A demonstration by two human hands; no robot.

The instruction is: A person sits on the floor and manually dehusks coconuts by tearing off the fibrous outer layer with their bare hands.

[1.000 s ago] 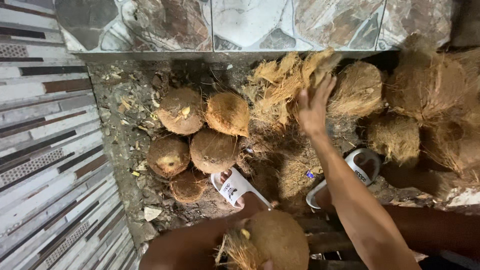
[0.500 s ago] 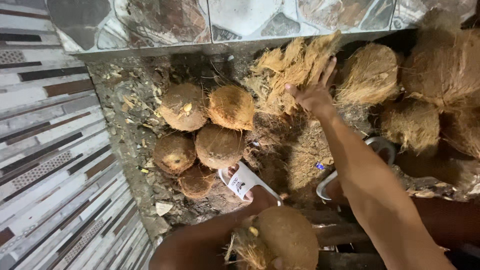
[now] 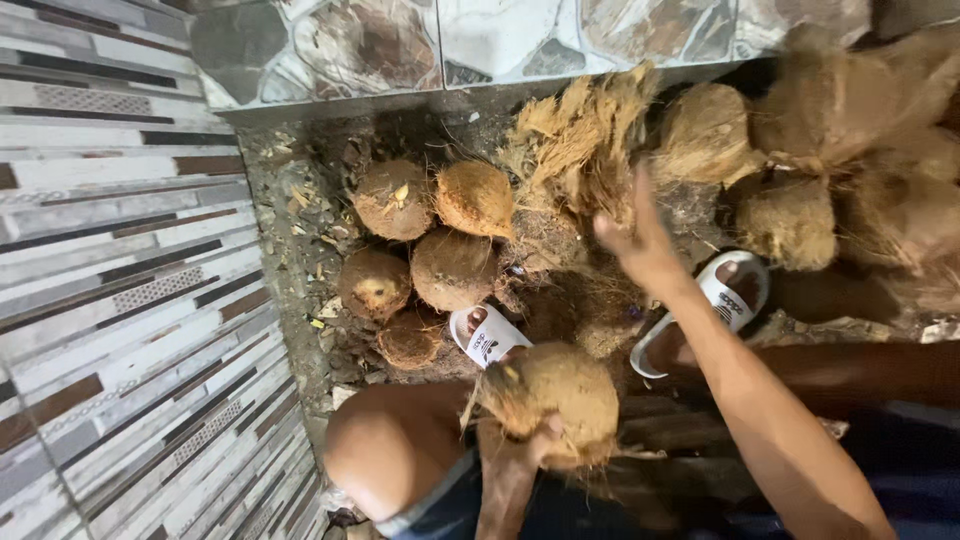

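Note:
My left hand point(image 3: 525, 450) grips a brown husked coconut point(image 3: 558, 395) and holds it up over my knee. My right hand point(image 3: 637, 240) is stretched out with its fingers apart, empty, over a heap of loose coconut husk fibre point(image 3: 575, 150). Several husked coconuts point(image 3: 452, 268) lie clustered on the dirt to the left of that hand. My feet are in white slide sandals point(image 3: 490, 338), the other sandal point(image 3: 735, 292) just right of my right forearm.
More fibrous unhusked coconuts point(image 3: 790, 220) are piled at the right. A stone-patterned wall point(image 3: 500, 35) runs along the top and striped tiles point(image 3: 110, 300) cover the left. Husk scraps litter the dirt strip point(image 3: 300, 220).
My right hand has drawn back from the husk pile toward me, fingers still spread. The coconut in my left hand stays in place.

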